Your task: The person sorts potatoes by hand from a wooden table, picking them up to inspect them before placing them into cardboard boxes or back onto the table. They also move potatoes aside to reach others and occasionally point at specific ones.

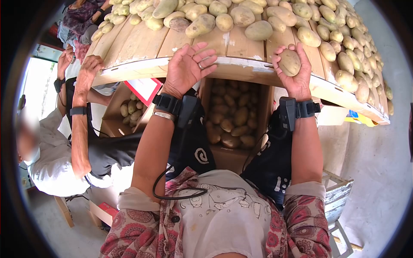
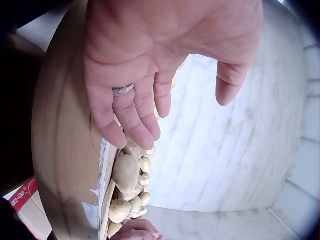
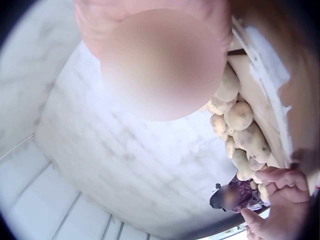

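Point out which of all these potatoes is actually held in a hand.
The potato gripped in the right hand at the wooden table's near edge; the others lie loose on the table or in the cardboard box below.

Potatoes heaped on a round wooden sorting table, boxes filling below.

A pile of pale potatoes [image 1: 301, 17] covers the far side of the slatted wooden table [image 1: 146, 43], whose rim shows chipped white paint. Under the edge stands an open cardboard box [image 1: 234, 159] loaded with potatoes; a second box [image 1: 112, 112], partly filled, sits to its left beside a red-and-white card [image 1: 144, 89]. A seated person in a white shirt [image 1: 47, 167] is at the table's left, another in patterned clothing [image 1: 81, 17] beyond.
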Tool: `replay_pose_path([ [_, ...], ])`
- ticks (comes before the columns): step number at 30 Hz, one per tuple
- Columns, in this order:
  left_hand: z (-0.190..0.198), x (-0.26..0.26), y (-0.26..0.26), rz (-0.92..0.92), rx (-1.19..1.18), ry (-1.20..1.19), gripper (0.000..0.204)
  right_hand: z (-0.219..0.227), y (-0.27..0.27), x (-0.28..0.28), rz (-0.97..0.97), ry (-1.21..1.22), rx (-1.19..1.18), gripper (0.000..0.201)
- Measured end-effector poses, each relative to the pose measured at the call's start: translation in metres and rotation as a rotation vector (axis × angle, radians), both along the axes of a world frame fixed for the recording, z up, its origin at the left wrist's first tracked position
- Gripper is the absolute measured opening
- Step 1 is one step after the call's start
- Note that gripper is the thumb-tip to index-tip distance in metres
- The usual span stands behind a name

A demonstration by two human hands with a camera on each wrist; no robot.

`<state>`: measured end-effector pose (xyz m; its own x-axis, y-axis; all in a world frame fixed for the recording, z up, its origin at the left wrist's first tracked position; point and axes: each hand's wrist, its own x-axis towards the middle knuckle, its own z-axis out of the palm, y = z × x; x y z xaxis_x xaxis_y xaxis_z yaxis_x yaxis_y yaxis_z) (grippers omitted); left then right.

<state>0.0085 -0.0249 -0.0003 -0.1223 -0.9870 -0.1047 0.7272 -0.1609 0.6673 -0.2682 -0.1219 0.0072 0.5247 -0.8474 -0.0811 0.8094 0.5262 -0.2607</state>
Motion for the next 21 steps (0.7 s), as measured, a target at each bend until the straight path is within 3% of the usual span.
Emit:
replay_pose_path([
  [5, 0.000, 0.000, 0.000, 0.008, 0.006, -0.011, 0.055, 0.005, 0.003, 0.000, 0.010, 0.063, -0.122, 0.018],
  [7, 0.000, -0.001, 0.000, 0.007, 0.008, -0.010, 0.055, 0.004, 0.004, 0.001, 0.018, 0.235, -0.271, 0.017],
  [11, 0.000, 0.000, 0.001, 0.006, 0.006, -0.017, 0.056, 0.002, 0.010, 0.009, 0.076, 0.140, -0.177, 0.018],
  [16, 0.000, 0.001, 0.000, 0.003, 0.000, -0.015, 0.055, 0.004, 0.009, 0.012, 0.152, 0.213, -0.399, 0.034],
  [19, -0.002, 0.000, 0.001, -0.002, -0.004, -0.014, 0.054, 0.003, 0.004, 0.006, 0.049, 0.085, -0.211, 0.036],
  [21, 0.001, -0.001, -0.003, -0.004, -0.026, -0.007, 0.054, 0.000, -0.003, -0.001, 0.071, 0.018, -0.223, 0.034],
])
